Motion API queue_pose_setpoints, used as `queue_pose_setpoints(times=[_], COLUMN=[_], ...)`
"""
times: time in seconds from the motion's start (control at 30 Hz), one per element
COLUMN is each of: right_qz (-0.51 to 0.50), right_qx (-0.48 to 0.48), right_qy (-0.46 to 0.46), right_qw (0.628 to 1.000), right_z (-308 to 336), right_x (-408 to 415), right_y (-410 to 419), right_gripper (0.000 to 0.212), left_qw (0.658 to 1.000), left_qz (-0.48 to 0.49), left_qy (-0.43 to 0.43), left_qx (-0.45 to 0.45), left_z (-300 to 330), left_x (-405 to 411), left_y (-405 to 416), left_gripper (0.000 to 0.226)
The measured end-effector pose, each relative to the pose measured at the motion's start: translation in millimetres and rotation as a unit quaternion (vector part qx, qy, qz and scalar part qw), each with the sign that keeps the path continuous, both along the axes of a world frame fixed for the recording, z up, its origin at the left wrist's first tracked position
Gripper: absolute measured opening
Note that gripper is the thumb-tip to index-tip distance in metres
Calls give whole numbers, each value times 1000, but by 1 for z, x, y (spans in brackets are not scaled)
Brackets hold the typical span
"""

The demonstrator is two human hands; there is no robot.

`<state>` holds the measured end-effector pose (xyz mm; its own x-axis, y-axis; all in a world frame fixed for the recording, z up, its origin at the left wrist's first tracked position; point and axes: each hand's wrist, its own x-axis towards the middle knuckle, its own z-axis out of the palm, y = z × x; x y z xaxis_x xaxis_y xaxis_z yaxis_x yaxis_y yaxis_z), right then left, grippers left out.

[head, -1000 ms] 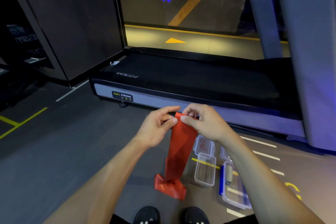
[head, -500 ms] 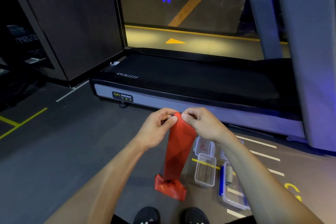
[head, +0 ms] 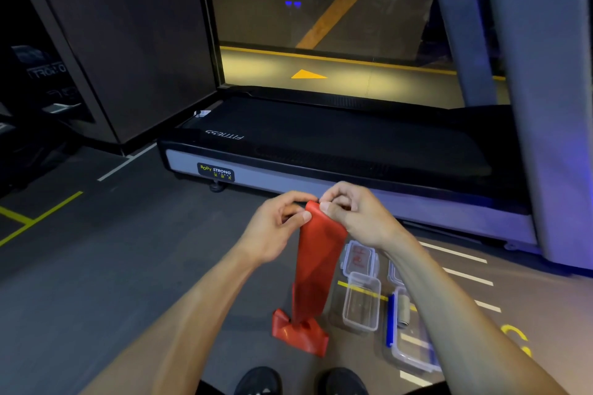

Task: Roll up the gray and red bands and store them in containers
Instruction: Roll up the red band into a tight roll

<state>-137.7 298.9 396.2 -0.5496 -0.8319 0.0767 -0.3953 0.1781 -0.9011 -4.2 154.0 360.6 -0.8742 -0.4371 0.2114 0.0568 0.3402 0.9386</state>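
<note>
A red band [head: 316,263] hangs from my two hands down to the floor, where its lower end lies crumpled in front of my shoes. My left hand [head: 276,229] pinches the band's top edge between thumb and fingers. My right hand [head: 354,216] pinches the same top edge from the right, fingers curled over it. A rolled gray band [head: 405,311] lies inside a clear container with blue clips [head: 414,353] on the floor to the right. An empty clear container [head: 362,301] stands beside the hanging band, its lid [head: 359,258] lying just beyond it.
A treadmill [head: 321,151] runs across the floor just beyond my hands, with its grey upright [head: 545,106] at the right. A dark panel wall [head: 122,42] stands at the left. Yellow and white lines mark the grey floor. My black shoes [head: 260,382] show at the bottom edge.
My hands stay at the band's top edge and have shifted their fingers slightly. The band hangs much as before.
</note>
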Motion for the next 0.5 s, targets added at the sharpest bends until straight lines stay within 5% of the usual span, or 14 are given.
queue_pose_setpoints(times=[0.37, 0.5], right_qz=[-7, -18], right_qx=[87, 80], right_qy=[195, 197], right_qw=[977, 977], right_z=[6, 5], right_x=[7, 5], right_y=[-1, -3], right_gripper=[12, 9], left_qw=[1000, 999], left_qz=[26, 12], left_qy=[-15, 5], left_qx=[4, 35], left_z=[-5, -3], left_x=[-1, -3], left_y=[-2, 0], left_gripper=[30, 24])
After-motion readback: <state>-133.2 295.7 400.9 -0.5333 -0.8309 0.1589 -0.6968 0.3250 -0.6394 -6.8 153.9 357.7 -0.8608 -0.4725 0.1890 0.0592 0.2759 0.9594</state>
